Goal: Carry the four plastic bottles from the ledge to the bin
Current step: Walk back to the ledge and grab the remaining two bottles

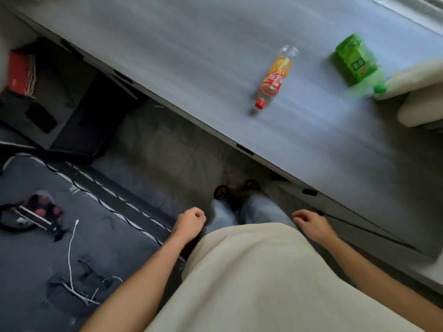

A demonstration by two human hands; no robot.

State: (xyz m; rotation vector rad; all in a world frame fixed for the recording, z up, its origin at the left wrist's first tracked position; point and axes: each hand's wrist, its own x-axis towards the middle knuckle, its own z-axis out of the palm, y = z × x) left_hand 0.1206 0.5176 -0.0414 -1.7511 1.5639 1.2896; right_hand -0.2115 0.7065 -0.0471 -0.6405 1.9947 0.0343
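Two plastic bottles lie on their sides on the grey ledge (167, 51). A clear bottle with an orange-red label and red cap (275, 77) rests mid-ledge. To its right lies a green bottle with a green cap (357, 63), touching a cream cushion. Both hands hang low beside my body, well short of the bottles. My left hand (190, 222) is curled shut and holds nothing. The fingers of my right hand (310, 222) are loosely curled and it is empty too. No bin is in view. The picture is motion-blurred.
A cream cushion (417, 92) sits at the ledge's right end. Below the ledge is dark floor with my feet (236, 190). A dark rug (72, 224) on the left carries a white cord and a small dark-and-red object (38, 212). A red item (21, 73) lies far left.
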